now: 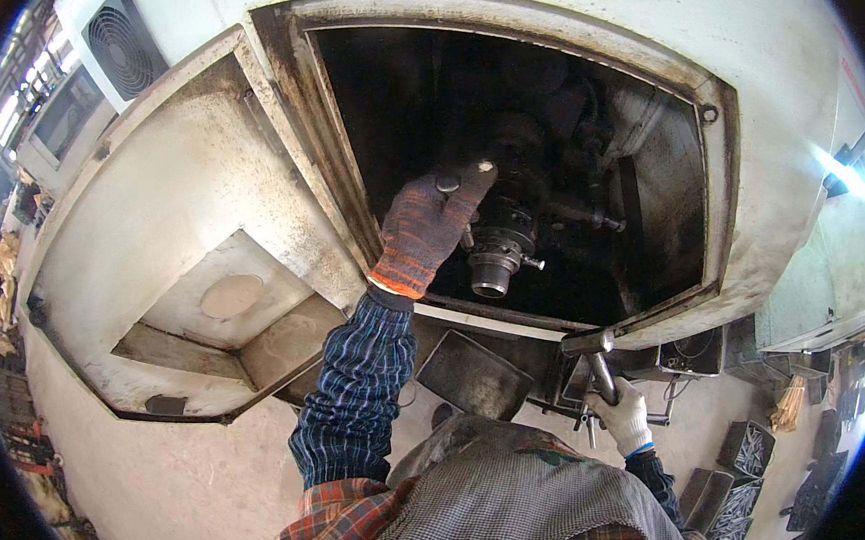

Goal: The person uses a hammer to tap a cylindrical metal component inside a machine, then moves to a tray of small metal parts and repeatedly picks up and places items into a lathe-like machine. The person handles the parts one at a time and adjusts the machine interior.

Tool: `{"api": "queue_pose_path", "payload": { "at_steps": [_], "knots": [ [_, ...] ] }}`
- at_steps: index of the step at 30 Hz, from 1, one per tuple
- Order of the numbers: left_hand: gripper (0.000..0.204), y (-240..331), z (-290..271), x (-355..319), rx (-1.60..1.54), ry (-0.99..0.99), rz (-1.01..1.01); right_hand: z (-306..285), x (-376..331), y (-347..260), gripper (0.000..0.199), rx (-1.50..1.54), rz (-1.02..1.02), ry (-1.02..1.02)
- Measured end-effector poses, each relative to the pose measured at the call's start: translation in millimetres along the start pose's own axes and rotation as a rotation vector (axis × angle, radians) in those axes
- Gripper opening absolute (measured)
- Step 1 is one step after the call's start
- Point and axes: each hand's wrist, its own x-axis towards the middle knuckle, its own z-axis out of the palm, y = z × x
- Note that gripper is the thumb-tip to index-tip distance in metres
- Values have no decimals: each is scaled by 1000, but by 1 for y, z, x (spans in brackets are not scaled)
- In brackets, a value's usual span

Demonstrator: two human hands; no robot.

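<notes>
My left hand [427, 225], in a dark glove with an orange cuff, reaches into the open machine bay. Its fingers close around a small metal piece [446, 182] whose round end shows; the glove hides the rest. Just beyond and below that hand is a spindle fitting [493, 266], with a bright hollow nose and a small side screw [533, 263]. At the lower right, outside the bay, my right hand [623, 417] in a white glove grips a T-shaped metal hammer [597, 359]. The hammer's head is beside the bay's lower edge.
A stained door [195, 176] stands swung out at left. The bay's dirty metal frame [731, 169] surrounds the dark interior. Below the opening is a dark tray [475, 375]. Bins of metal parts [751, 448] stand on the floor at right, near a wooden bundle [789, 404].
</notes>
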Motion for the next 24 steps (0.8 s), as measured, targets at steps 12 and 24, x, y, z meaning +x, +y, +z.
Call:
{"api": "queue_pose_path", "payload": {
  "at_steps": [12,24],
  "knots": [
    [31,-26,-1,12,46,-138,78,-43,-2,-85,35,-85,-116,29],
    [33,-44,-2,0,30,-328,214,-90,-9,-288,53,-381,-903,232]
  ]
}}
